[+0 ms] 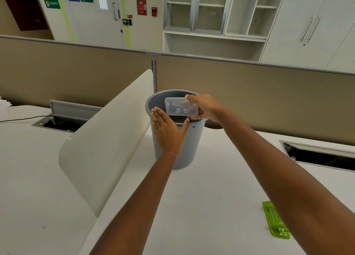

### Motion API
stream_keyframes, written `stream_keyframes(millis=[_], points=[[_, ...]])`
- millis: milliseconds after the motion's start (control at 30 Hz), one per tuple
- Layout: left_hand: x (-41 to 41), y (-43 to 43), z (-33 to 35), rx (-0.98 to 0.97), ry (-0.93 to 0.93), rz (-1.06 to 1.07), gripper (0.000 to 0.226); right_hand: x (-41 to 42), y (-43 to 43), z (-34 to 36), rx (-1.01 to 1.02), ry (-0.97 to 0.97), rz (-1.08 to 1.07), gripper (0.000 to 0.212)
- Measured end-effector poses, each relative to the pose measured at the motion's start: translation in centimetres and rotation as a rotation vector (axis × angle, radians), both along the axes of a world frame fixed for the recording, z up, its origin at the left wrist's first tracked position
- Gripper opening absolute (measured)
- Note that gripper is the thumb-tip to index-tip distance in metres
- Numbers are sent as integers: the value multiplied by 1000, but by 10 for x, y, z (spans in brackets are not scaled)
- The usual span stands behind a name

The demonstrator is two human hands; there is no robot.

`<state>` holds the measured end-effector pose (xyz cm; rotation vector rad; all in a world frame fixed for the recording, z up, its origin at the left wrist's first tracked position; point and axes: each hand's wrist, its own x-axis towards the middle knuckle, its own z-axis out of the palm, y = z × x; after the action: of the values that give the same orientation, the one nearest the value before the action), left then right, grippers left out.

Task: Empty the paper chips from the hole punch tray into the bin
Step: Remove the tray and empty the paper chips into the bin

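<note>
A grey round bin [190, 145] stands on the white desk [221, 197]. My right hand [205, 107] holds a clear plastic chip tray [180, 107] by its right end, over the bin's mouth. The tray's flat side faces me, so I cannot see any chips in it. My left hand [168, 133] lies flat, fingers together, against the bin's near wall and rim. The green hole punch [274, 220] lies on the desk at the lower right, partly behind my right forearm.
A cream curved divider panel [107, 139] rises just left of the bin. Beige partition screens [249, 91] run behind the desk. Open cable trays [317, 155] sit at the right and at the left [57, 122], where a black cable runs.
</note>
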<state>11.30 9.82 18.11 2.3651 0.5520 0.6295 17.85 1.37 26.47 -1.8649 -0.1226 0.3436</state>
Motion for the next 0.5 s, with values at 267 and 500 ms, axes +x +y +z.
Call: stream_keyframes(millis=[267,500], points=[[2,0,-1,-5,-1,7,100,0,-15,2,234,219,-46,31],[2,1,-1,1,-2,6,101,-2,-13,0,139,107,-29,45]])
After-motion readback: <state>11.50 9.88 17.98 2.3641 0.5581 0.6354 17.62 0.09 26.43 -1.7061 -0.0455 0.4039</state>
